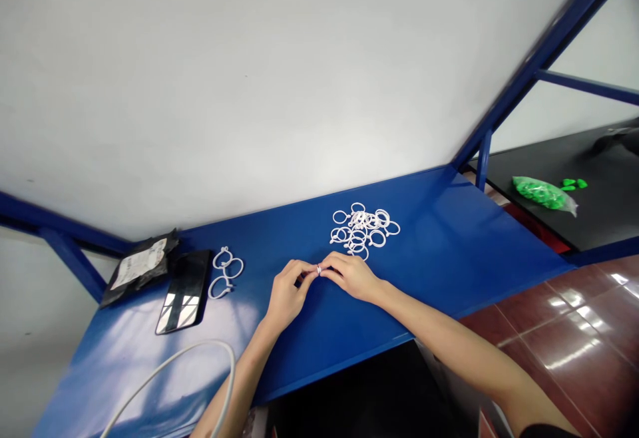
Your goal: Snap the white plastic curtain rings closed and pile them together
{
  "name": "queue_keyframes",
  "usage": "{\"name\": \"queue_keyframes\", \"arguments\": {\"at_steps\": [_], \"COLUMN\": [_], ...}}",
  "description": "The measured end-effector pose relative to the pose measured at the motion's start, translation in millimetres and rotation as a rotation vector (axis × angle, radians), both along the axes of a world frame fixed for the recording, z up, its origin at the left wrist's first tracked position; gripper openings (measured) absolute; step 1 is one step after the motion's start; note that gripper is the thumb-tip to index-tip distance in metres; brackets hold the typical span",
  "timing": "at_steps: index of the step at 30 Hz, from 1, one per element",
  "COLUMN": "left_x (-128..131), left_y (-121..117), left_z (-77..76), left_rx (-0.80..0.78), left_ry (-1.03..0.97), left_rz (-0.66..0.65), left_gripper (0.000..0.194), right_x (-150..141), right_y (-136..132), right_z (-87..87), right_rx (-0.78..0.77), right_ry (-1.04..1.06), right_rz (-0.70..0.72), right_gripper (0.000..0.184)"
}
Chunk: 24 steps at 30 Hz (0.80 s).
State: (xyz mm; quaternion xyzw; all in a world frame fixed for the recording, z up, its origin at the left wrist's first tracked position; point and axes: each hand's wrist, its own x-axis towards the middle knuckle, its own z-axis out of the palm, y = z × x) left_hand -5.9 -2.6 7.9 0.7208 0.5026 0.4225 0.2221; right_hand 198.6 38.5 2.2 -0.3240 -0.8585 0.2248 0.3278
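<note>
My left hand (pixel 289 289) and my right hand (pixel 353 276) meet over the front middle of the blue table, fingertips almost touching. Both pinch a white ring (pixel 319 269) between thumb and fingers; only a small bit of it shows, the rest being hidden by the fingertips. Just beyond my right hand lies a loose pile of white plastic curtain rings (pixel 378 238), each with a small eyelet. To the left of my left hand, a smaller group of 3 white curtain rings (pixel 218 287) rests on the tabletop.
Left of the small group are a black phone (pixel 187 288) and a black plastic parcel (pixel 142 266) with a label. A white cable (pixel 174 357) loops across the near left. Blue frame bars (pixel 499 115) flank the table (pixel 429 195). On a dark table at right lies a bag of green pieces (pixel 542 194).
</note>
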Motion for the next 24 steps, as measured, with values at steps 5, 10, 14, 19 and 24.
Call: {"name": "queue_keyframes", "arguments": {"at_steps": [5, 10, 14, 19, 24], "left_x": [5, 6, 4, -3, -37], "left_y": [-2, -5, -7, -1, 10], "left_z": [-1.4, -10.8, -16.1, -2.0, 11.9], "left_rx": [0.116, 0.185, 0.242, 0.242, 0.212], "left_ry": [0.007, 0.067, 0.144, 0.267, 0.473], "left_rz": [-0.036, -0.038, -0.047, -0.082, 0.348], "left_gripper": [0.011, 0.017, 0.022, 0.015, 0.019], "right_x": [-1, -2, -3, -3, 10], "right_y": [-2, -5, -7, -3, 14], "right_z": [0.1, -2.9, -4.5, 1.3, 7.0], "right_rx": [0.030, 0.132, 0.212, 0.229, 0.312], "right_ry": [0.001, -0.084, -0.124, -0.110, -0.071], "right_rz": [0.023, 0.025, 0.039, -0.003, -0.217], "right_gripper": [0.024, 0.028, 0.030, 0.025, 0.019]}}
